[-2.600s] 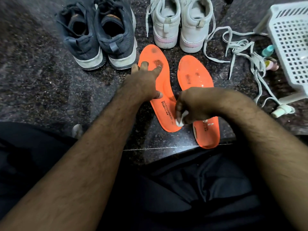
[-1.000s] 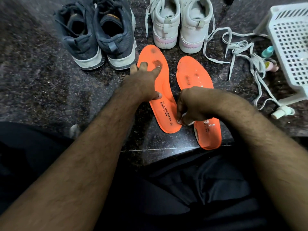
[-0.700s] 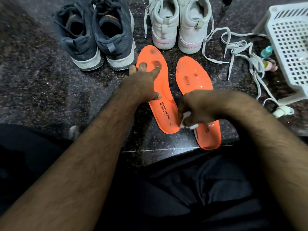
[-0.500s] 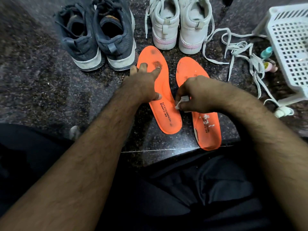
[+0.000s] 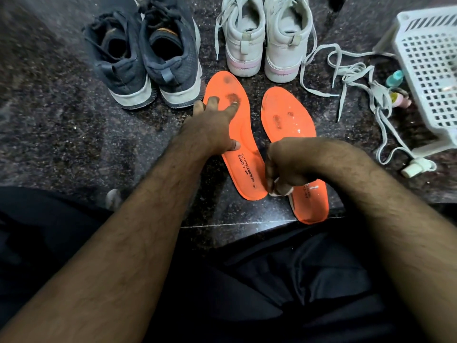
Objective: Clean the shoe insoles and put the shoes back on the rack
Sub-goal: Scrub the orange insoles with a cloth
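A person's left hand presses flat, fingers spread, on the left orange insole, while the right hand curls around a small white wipe at the heel end of the right orange insole; both insoles lie side by side on the dark stone floor, toe areas smudged dark, the right one flecked white

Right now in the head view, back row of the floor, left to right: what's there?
Dark sneakers → white sneakers → loose laces → small bottles → white basket.
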### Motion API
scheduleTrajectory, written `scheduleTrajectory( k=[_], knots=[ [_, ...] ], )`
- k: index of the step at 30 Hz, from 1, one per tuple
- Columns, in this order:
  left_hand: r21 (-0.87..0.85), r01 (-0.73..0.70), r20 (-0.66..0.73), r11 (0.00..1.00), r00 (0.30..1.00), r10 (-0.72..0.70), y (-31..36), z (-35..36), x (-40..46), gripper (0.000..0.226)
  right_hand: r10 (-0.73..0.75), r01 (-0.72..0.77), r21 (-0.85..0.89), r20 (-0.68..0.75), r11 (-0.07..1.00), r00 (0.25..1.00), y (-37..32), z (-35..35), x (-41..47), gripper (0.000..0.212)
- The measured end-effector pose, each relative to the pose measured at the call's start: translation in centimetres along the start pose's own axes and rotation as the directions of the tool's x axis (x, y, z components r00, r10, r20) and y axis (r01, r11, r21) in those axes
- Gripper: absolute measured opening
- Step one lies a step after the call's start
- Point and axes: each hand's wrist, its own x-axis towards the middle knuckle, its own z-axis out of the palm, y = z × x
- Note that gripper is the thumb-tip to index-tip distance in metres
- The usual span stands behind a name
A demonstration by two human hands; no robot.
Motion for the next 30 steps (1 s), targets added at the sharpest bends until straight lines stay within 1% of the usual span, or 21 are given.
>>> scheduleTrajectory(
  k=[2, 3, 4, 5, 7, 8, 9, 10, 11, 14, 18, 19, 20, 21, 23, 24, 25, 27, 29, 30],
  knots=[
    [0.007, -0.018, -0.031, 1.000, 0.999, 0.018, 0.0, 0.0, 0.2, 0.098, -0.046, 0.047, -0.013, 0.054, 0.999, 0.997, 0.5, 0.4, -0.1, 0.016],
    [0.007, -0.013, -0.039, 1.000, 0.999, 0.014, 0.0, 0.1, 0.2, 0.098, -0.054, 0.055, -0.015, 0.046, 0.998, 0.997, 0.9, 0.7, 0.1, 0.016],
    [0.002, -0.007, -0.034, 1.000, 0.999, 0.007, 0.1, 0.1, 0.2, 0.098, -0.055, 0.055, 0.001, -0.001, 0.998, 0.998, 1.1, 0.6, 0.0, 0.015],
    [0.010, -0.014, -0.025, 1.000, 1.000, 0.014, 0.0, 0.2, 0.3, 0.098, -0.043, 0.046, 0.030, -0.091, 0.999, 0.995, 1.2, 0.3, 0.0, 0.016],
    [-0.006, -0.006, -0.021, 1.000, 1.000, 0.006, 0.1, 0.0, 0.2, 0.098, -0.022, 0.054, 0.091, -0.318, 0.994, 0.948, 1.7, 0.0, 0.4, 0.014],
    [-0.005, -0.011, -0.028, 1.000, 1.000, 0.011, 0.1, 0.0, 0.3, 0.098, -0.013, 0.064, 0.116, -0.393, 0.991, 0.919, 1.7, -0.1, 0.7, 0.012],
    [0.000, -0.011, -0.031, 1.000, 0.999, 0.011, 0.1, 0.0, 0.2, 0.098, -0.010, 0.066, 0.118, -0.426, 0.991, 0.905, 1.5, -0.1, 1.1, 0.010],
    [0.001, -0.010, -0.032, 1.000, 0.999, 0.010, 0.1, 0.0, 0.2, 0.098, -0.015, 0.072, 0.116, -0.428, 0.991, 0.904, 1.4, 0.1, 1.4, 0.007],
    [0.004, -0.009, -0.028, 1.000, 1.000, 0.009, 0.1, 0.0, 0.2, 0.097, -0.022, 0.077, 0.122, -0.400, 0.990, 0.916, 1.3, 0.3, 1.8, 0.005],
    [-0.008, -0.013, -0.031, 1.000, 0.999, 0.013, 0.0, 0.0, 0.2, 0.097, -0.029, 0.061, 0.108, -0.280, 0.992, 0.960, 0.5, 0.9, 1.9, 0.003],
    [-0.001, -0.019, -0.028, 1.000, 0.999, 0.019, 0.0, 0.0, 0.2, 0.097, -0.054, 0.063, 0.074, -0.121, 0.995, 0.991, 0.9, 0.7, 0.7, 0.012],
    [-0.001, -0.019, -0.024, 1.000, 1.000, 0.019, 0.1, 0.0, 0.2, 0.098, -0.063, 0.074, 0.096, -0.119, 0.993, 0.991, 1.2, 0.6, 0.5, 0.011],
    [0.001, -0.020, -0.022, 1.000, 1.000, 0.020, 0.1, 0.0, 0.3, 0.098, -0.068, 0.092, 0.139, -0.171, 0.986, 0.983, 1.4, 0.4, 0.4, 0.010],
    [0.003, -0.021, -0.024, 1.000, 0.999, 0.021, 0.1, 0.0, 0.3, 0.098, -0.059, 0.113, 0.189, -0.270, 0.975, 0.961, 1.5, 0.1, 0.6, 0.009],
    [-0.004, -0.020, -0.020, 1.000, 1.000, 0.020, 0.0, 0.0, 0.4, 0.098, -0.003, 0.148, 0.253, -0.495, 0.956, 0.869, 1.4, 0.0, 1.6, 0.010],
    [-0.011, -0.021, -0.020, 1.000, 1.000, 0.020, 0.0, 0.0, 0.5, 0.098, 0.022, 0.154, 0.263, -0.563, 0.952, 0.826, 1.1, 0.2, 2.2, 0.012],
    [-0.018, -0.023, -0.024, 1.000, 0.999, 0.023, 0.0, 0.1, 0.5, 0.095, 0.024, 0.162, 0.256, -0.596, 0.953, 0.802, 0.6, 0.4, 2.9, 0.014],
    [-0.028, -0.030, -0.042, 0.999, 0.999, 0.029, 0.0, 0.2, 0.4, 0.088, -0.015, 0.174, 0.218, -0.585, 0.960, 0.811, -0.2, 0.9, 4.0, 0.015],
    [-0.034, -0.034, -0.055, 0.999, 0.998, 0.032, -0.1, 0.3, 0.4, 0.085, -0.070, 0.182, 0.176, -0.505, 0.967, 0.860, -0.8, 1.2, 4.1, 0.020],
    [-0.033, -0.036, -0.055, 0.999, 0.998, 0.035, -0.2, 0.2, 0.4, 0.086, -0.109, 0.195, 0.156, -0.438, 0.968, 0.892, -0.8, 1.3, 3.8, 0.023]
  ],
)
